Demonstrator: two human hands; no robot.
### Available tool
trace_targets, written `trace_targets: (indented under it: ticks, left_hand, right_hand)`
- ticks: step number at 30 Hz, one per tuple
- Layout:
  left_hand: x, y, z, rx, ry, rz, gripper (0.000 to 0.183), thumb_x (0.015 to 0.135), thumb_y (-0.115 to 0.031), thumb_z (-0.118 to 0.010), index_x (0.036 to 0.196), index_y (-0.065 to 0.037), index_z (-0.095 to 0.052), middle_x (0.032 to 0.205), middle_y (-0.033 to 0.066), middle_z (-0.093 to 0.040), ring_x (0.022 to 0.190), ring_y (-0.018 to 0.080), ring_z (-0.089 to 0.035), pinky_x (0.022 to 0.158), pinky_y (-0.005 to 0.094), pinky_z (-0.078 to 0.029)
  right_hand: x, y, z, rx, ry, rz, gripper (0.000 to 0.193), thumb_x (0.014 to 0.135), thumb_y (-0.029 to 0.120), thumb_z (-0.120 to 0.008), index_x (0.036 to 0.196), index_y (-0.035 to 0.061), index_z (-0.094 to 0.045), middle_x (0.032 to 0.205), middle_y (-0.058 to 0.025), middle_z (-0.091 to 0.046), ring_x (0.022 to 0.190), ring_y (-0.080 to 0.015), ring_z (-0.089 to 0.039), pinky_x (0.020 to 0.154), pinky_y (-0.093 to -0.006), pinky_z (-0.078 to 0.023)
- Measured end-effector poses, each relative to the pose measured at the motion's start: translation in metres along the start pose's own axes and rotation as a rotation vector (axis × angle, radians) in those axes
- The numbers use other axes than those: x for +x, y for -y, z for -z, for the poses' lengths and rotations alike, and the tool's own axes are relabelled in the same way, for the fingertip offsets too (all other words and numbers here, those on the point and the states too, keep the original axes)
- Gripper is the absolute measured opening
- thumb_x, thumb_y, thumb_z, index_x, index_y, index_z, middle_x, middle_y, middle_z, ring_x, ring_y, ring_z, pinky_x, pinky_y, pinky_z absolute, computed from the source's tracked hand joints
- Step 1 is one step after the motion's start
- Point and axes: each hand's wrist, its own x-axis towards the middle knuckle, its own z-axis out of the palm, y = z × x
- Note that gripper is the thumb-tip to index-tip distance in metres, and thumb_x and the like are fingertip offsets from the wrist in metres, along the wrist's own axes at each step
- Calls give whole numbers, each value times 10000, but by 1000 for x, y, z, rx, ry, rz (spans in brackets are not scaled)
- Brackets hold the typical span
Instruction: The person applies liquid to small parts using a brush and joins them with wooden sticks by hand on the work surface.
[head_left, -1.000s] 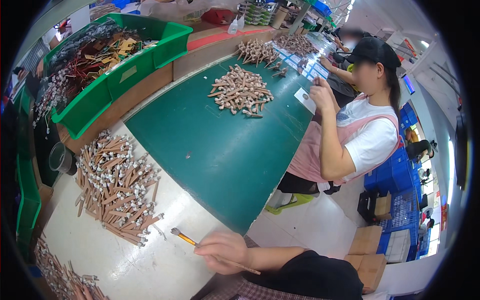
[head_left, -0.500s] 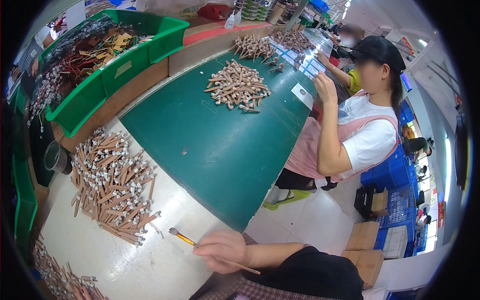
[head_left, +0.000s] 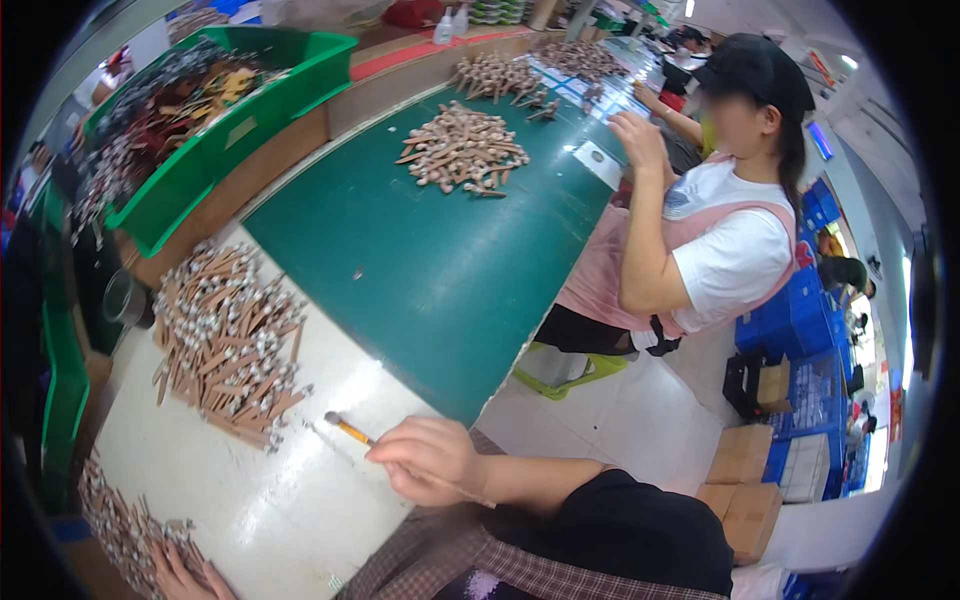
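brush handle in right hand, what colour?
Orange-yellow handle, dark tip; the brush shows best in the head view, held by the right hand.

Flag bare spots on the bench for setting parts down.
Free: the green mat between the near pile of brush handles and the far pile, and the white tabletop left of the right hand holding a brush. Crowded: green bins.

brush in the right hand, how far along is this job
In hand: the right hand holds one thin brush over the white table. Left: a big heap of brush handles beside it. The left hand touches a second pile. Nothing visibly finished.
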Motion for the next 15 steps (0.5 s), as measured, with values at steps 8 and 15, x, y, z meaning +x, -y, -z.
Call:
trace_targets:
  ticks: [8, 15]
  left_hand:
    - [11, -8, 3, -258, -103, 4, 627, 795, -484, -567, 1297, -114, -499, 1359, 124, -462, 1300, 325, -378, 1082, 568, -163]
    - [-27, 1, 18, -271, -192, 140, 383, 825, -162, -643, 1200, -130, -570, 1254, 77, -516, 1284, 272, -395, 1100, 531, -144]
  right_hand:
    - [-24, 6, 14, -142, -61, -119, 159, 827, -26, -495, 934, -21, -613, 848, -142, -627, 735, -237, -602, 665, -319, -495]
    - [-22, 1, -7, 61, -62, -117, 167, 902, -52, -439, 1008, -56, -567, 890, -134, -605, 737, -176, -569, 661, -258, -473]
